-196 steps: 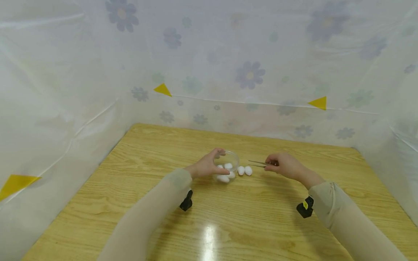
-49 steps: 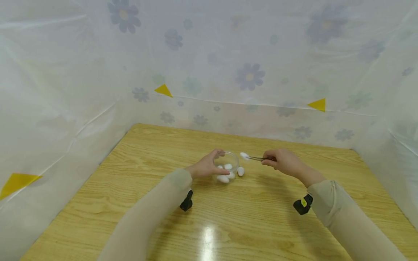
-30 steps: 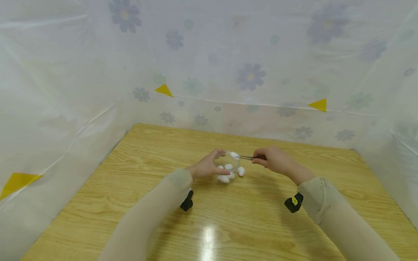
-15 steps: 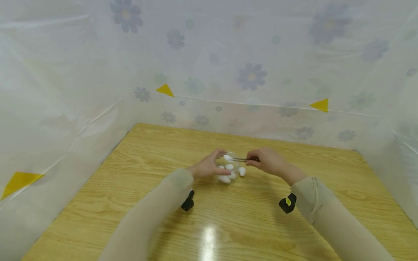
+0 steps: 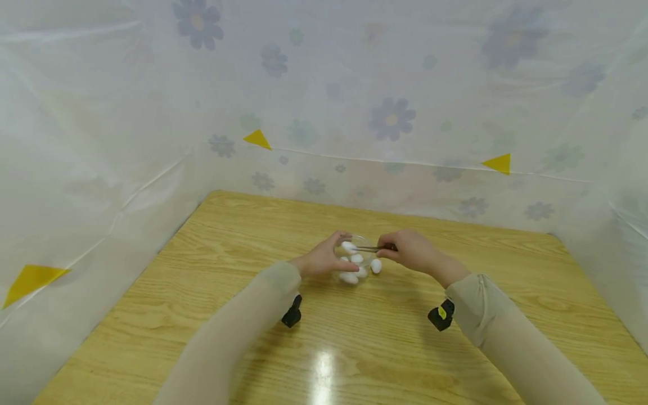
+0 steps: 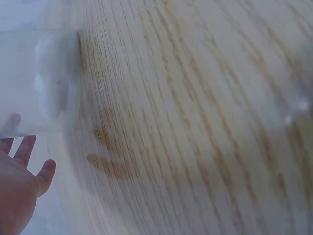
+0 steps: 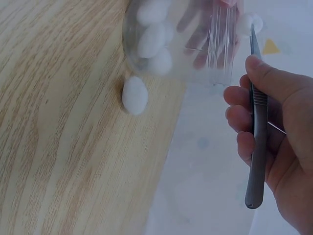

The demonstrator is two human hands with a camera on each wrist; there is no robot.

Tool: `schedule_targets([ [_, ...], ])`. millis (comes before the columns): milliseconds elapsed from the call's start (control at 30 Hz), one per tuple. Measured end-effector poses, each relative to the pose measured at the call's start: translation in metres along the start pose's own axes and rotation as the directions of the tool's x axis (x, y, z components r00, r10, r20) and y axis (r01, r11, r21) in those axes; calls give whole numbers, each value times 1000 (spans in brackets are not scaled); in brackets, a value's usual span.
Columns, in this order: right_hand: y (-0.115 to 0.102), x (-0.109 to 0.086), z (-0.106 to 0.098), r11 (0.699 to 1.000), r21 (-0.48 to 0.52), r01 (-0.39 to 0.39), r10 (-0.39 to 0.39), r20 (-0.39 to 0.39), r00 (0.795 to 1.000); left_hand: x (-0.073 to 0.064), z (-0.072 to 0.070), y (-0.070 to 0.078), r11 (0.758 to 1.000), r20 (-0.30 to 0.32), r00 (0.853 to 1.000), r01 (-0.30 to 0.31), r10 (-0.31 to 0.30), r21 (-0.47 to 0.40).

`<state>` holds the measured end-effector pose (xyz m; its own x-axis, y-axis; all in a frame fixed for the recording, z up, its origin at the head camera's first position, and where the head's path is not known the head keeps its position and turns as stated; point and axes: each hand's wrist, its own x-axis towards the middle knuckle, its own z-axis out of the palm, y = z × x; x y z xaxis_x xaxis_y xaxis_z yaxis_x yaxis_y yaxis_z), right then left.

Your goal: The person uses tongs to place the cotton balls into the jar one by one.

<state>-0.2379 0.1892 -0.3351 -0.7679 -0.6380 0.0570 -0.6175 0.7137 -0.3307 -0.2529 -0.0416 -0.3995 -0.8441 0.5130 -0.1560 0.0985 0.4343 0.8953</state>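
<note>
A clear jar (image 7: 195, 63) stands upright on the wooden table, several white oval cotton balls (image 7: 151, 41) at its bottom. My left hand (image 5: 322, 256) grips the jar's side, thumb in front and fingers behind. In the left wrist view that hand (image 6: 22, 183) reaches to the jar wall (image 6: 19, 83). My right hand (image 5: 410, 252) pinches metal tweezers (image 7: 259, 132) between thumb and fingers. Their tips hold one cotton ball (image 7: 251, 23) just above the jar's rim, over its mouth in the head view. Another cotton ball (image 7: 135, 95) lies on the table, right of the jar.
The wooden table (image 5: 283, 360) extends around both arms. White floral sheeting (image 5: 324, 112) closes off its back and sides, with yellow triangles (image 5: 498, 163) on it. A dark wrist camera (image 5: 441, 315) sits under each sleeve cuff.
Two cotton balls lay beside the jar at first. The tweezers have picked one up, and my right hand has carried it left over the jar's mouth. My left hand has stayed on the jar.
</note>
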Motion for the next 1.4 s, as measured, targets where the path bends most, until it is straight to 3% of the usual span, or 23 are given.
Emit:
schedule_targets([
  [300,-3,2,1,1000,-7,27,-27,-7,1000,2,0,-1,1000,2,1000,-15,15,11],
  [1400,-4,4,2,1000,11,6,-7,30,1000,3,0,-4,1000,18,1000,-17,17,-5],
])
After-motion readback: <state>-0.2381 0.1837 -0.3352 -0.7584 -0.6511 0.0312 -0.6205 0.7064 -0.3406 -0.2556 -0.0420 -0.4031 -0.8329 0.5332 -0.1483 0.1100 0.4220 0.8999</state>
